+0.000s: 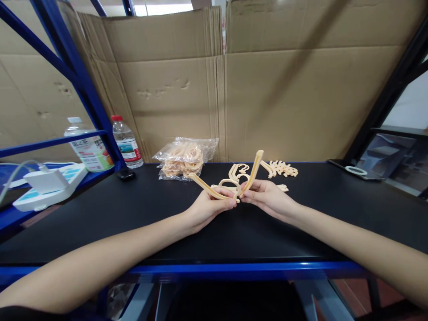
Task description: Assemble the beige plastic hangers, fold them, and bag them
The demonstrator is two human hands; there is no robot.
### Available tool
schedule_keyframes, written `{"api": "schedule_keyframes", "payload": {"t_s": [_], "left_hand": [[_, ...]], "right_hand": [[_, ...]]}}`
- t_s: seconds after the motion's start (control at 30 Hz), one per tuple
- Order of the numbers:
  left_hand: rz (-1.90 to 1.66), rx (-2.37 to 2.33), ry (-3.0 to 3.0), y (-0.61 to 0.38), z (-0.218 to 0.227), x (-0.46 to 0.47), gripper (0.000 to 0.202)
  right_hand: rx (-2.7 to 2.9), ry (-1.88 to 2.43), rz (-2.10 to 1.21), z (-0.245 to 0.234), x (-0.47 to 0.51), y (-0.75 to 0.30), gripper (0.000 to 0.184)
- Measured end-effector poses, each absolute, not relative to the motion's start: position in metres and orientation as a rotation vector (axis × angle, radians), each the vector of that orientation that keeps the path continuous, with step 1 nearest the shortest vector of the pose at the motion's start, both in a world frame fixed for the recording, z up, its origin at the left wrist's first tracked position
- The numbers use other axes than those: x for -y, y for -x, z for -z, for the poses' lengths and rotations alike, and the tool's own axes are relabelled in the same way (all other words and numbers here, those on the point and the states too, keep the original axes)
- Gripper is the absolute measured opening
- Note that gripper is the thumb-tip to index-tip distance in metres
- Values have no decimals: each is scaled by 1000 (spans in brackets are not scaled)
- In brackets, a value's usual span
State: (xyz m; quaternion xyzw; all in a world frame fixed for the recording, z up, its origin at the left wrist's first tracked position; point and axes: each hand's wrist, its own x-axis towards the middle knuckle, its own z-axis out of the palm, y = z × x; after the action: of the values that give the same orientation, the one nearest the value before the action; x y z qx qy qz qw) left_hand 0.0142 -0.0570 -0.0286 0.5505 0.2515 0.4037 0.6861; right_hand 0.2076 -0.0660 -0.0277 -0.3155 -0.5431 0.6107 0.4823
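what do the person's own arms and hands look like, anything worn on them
The left hand and right hand are gloveless, with no visible rings, watch or bracelet. Both forearms are uncovered. A black edge, probably a sleeve, shows at bottom left; none shows on the right.

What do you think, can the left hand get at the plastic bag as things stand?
Probably not freely: the left hand holds a beige piece, whose end points toward the plastic bag.
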Motion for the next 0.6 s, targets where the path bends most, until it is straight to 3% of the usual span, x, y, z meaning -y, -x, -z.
{"api": "schedule_keyframes", "payload": {"t_s": [0.3, 0.6], "left_hand": [[-906, -554, -1304, -14, 26, 60, 19], [-959, -569, -1326, -15, 27, 61, 20]], "right_hand": [[1638, 843, -1253, 19, 68, -209, 25], [1689, 794, -1175, 27, 73, -202, 15]]}}
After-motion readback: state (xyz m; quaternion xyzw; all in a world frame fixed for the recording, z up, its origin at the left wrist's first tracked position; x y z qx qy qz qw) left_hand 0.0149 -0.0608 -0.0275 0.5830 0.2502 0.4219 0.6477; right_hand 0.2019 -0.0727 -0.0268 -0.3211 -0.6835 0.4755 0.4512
